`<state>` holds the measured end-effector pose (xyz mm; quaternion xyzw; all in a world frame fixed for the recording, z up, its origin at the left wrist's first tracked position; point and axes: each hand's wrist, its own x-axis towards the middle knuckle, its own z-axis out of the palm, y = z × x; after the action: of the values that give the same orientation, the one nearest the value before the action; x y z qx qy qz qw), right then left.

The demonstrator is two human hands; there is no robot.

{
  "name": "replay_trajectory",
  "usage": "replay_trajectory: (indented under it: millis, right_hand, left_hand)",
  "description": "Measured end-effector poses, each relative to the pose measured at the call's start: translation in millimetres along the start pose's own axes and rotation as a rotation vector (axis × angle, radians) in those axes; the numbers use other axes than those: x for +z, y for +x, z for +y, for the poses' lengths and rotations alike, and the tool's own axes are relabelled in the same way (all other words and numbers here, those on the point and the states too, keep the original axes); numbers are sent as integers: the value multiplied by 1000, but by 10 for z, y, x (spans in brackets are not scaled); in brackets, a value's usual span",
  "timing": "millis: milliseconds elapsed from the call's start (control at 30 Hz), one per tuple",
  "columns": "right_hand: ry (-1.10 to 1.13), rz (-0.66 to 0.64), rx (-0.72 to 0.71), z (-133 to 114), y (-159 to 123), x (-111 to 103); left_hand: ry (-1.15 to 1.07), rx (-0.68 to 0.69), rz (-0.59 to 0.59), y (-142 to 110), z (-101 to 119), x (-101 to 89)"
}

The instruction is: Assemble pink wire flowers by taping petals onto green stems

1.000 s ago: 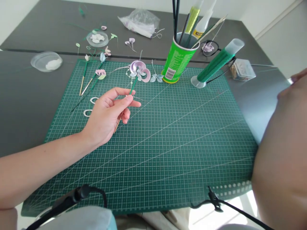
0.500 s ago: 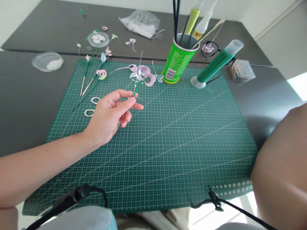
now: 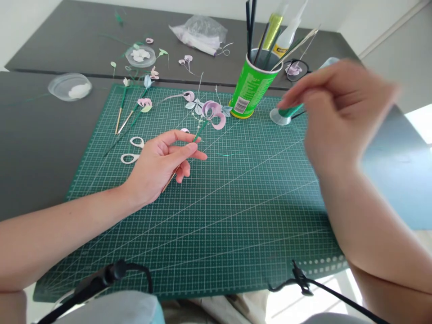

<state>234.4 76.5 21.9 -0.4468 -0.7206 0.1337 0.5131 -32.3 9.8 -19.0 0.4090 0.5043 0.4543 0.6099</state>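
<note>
My left hand [image 3: 162, 159] rests over the green cutting mat [image 3: 236, 216] and pinches the thin green stem of a small pink paper flower [image 3: 213, 113], whose curled petals point up and away from me. My right hand [image 3: 337, 112] is raised over the right side of the mat, blurred by motion, with its fingers drawn together near the base of a tube of green wire [image 3: 286, 112]. Nothing can be made out between those fingers.
A green cup [image 3: 251, 87] of tools stands at the mat's far edge. Finished flower stems [image 3: 130, 110], two white paper loops [image 3: 133, 150] and loose petals lie at the left. Small clear dishes [image 3: 69, 86], a plastic bag [image 3: 199, 31] and black cables [image 3: 303, 283] are near.
My right hand has swung up from the lower right edge to above the right side of the mat. My left hand has shifted the flower slightly to the right.
</note>
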Motion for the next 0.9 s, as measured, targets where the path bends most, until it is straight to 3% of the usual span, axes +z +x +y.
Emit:
replay_trajectory:
  millis: [133,233,667,900]
  right_hand:
    - [49,-439,116,-165,-471,465]
    - [130,-612,121,-185,-662,595]
    - [438,-630,183,-140,-760,663]
    - [538,-578,253,-147,-797,676]
  left_hand:
    - [29,4,-35,-3,-43,-44]
    - [40,2,-78,-6,-66,-66]
    - [62,-5,-130,-18,-84,-73]
    - [105,-5,-121,-28,-79,-54]
